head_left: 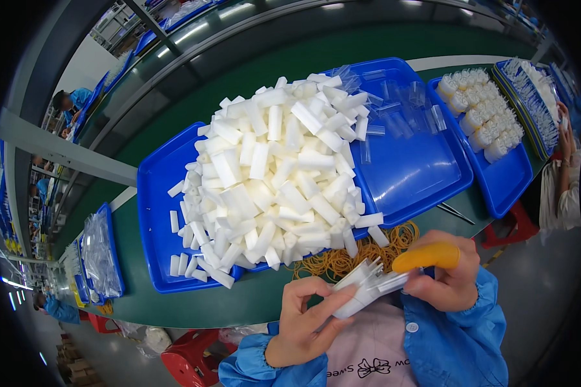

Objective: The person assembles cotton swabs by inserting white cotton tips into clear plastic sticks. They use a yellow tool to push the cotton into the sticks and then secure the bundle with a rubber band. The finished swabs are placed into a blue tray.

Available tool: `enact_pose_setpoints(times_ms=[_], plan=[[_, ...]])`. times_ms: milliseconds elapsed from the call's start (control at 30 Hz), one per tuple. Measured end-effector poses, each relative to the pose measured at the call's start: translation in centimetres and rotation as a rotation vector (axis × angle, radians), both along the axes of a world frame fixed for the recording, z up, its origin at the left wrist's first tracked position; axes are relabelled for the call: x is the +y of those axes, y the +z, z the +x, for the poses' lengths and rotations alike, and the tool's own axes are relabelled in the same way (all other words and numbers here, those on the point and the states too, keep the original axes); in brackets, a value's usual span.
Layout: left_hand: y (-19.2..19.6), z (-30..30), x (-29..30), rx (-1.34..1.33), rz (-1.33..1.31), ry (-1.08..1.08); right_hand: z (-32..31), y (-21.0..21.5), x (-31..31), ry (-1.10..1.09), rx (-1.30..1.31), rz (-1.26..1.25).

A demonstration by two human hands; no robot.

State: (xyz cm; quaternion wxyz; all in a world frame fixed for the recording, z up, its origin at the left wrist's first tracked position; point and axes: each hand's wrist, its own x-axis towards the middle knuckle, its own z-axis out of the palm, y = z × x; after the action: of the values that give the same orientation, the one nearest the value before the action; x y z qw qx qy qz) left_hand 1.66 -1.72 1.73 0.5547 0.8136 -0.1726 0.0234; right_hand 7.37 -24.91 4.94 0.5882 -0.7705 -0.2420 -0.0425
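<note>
White foam pieces (361, 295) at lower right: left fingers (334, 303) clamp one end, right fingers (432, 255) pinch the other; best squeezed lightly.

The bundle of white pieces (358, 298) is blurred toward the right hand (455, 284) — how many pieces it counts, one cannot tell. The heap of white blocks (271, 174) hides much of the blue tray (164, 168) and partly the rubber bands (332, 264). At right, the dark rim cuts off a co-worker (568, 200); the far-left person (82, 98) is too small — the handwork stays unclear.
</note>
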Motion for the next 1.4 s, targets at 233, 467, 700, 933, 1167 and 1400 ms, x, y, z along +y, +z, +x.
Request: enact_pose_setpoints(times_ms=[233,467,700,933,1167,1400], plan=[[-1.0,0.5,0.4,-0.226,-0.063,-0.12,-0.5,0.6,-0.2,0.077,-0.007,-0.009],[-0.9,-0.1,-0.1,-0.086,-0.116,-0.019,0.0,0.5,0.0,0.122,0.02,-0.049],[-1.8,0.7,-0.7,1.124,-0.992,-0.509,2.6,0.2,-0.7,0.466,0.247,-0.176],[-4.3,0.1,-1.0,1.253,-1.131,-0.497,0.1,-0.5,0.6,0.303,0.06,-0.326],[-4.2,-0.7,-1.2,1.298,-1.238,-0.397,-2.3,-1.9,2.5,0.343,-0.011,-0.226],[-5.6,-1.3,-1.2,1.254,-1.482,-0.544,-3.1,-3.5,3.6,0.259,-0.137,-0.194]])
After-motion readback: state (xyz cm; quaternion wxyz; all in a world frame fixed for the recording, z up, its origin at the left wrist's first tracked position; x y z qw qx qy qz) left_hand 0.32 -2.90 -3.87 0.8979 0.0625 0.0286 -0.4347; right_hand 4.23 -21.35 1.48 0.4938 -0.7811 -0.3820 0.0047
